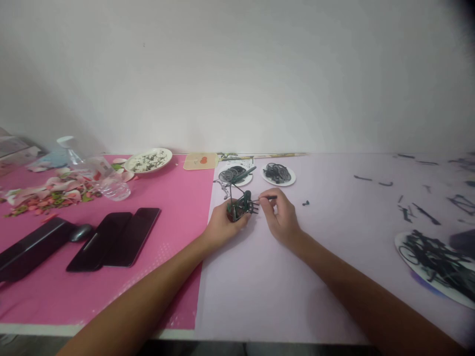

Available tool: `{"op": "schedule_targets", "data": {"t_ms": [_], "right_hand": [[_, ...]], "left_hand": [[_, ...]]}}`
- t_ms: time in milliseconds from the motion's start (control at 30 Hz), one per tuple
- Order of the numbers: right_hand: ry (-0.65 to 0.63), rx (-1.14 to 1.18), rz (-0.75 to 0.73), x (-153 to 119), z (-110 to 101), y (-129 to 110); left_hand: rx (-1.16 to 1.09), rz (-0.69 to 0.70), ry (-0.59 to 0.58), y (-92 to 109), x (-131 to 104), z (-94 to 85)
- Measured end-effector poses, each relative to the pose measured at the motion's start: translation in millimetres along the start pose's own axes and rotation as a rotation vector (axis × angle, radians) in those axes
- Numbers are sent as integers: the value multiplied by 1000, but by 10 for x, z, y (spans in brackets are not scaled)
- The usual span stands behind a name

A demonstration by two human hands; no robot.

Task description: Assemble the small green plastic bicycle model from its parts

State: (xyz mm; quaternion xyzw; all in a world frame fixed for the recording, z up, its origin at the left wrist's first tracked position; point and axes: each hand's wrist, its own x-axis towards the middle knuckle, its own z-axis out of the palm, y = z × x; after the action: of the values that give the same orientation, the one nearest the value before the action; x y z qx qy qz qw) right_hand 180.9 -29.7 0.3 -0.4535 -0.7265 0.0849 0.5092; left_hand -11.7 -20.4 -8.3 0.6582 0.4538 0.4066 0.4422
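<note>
In the middle of the table my left hand (222, 225) is closed around a small dark green model bicycle (241, 205), partly assembled, with thin rods sticking out to its right. My right hand (281, 213) pinches a thin tool with a dark handle (272, 197), perhaps a small screwdriver. Its narrow end reaches toward the model's right side; contact is too small to tell. Behind my left hand, a white plate (249, 181) carries dark wheels and a long dark part. Another plate (293, 179) beside it holds black and grey parts. Tiny dark pieces (305, 203) lie right of my right hand.
Rightward lie loose dark parts (426, 214) and a full plate (400, 242). On the pink side are two phones (129, 240), a black case (35, 247), a clear bottle (94, 170), pink petal-like pieces (44, 190) and a plate (168, 157). A yellow tray (191, 162) sits by the wall.
</note>
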Motion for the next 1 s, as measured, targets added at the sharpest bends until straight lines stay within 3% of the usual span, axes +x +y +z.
{"op": "schedule_targets", "data": {"t_ms": [267,367,667,1000], "right_hand": [[12,21,-58,34,-11,-63],[15,34,-85,10,12,-90],[-25,142,50,-71,69,-196],[-30,128,40,-73,92,-171]], "left_hand": [[-262,-64,-238,51,-14,6],[-258,-58,-325,57,-11,-8],[-170,-11,-323,-1,12,-42],[-151,7,-334,4,12,-35]]}}
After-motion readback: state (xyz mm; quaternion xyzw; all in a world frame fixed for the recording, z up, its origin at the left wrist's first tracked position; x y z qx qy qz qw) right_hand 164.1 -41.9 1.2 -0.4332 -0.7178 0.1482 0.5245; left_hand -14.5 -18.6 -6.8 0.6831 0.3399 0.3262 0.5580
